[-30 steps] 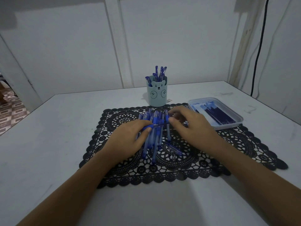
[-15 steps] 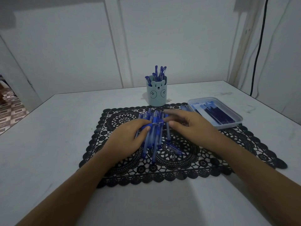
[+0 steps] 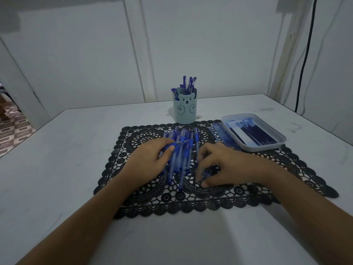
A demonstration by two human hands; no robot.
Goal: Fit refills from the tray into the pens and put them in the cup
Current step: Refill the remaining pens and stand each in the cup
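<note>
The left hand [image 3: 150, 159] lies on the left half of the black lace mat [image 3: 248, 188], knuckles up, with its fingers curled round a blue pen [image 3: 176, 144]. The pen's thin tip sticks out to the right, past the fingertips and above the pile of pens [image 3: 181, 157]. That pile lies in the middle of the mat, the barrels roughly side by side and running away from the person, and the left hand's fingers touch its left edge.

The right hand [image 3: 219, 165] is just to the right of the pile, apart from the left hand. Its fingers are bent down toward the mat and the thumb is tucked low at the near side. Something blue shows under the fingers, possibly a pen part, but it is blurred, and I cannot tell whether the hand grips it or only touches it.

The tray [image 3: 267, 148] sits at the mat's far right corner with dark blue refills [image 3: 254, 132] lying in it. A few loose refills [image 3: 223, 136] lie on the mat just beside its left wall. The pale blue cup [image 3: 184, 111] with a bear face stands on the white table [image 3: 57, 150] at the mat's far edge, behind the pile, with standing pens [image 3: 188, 85] inside
</note>
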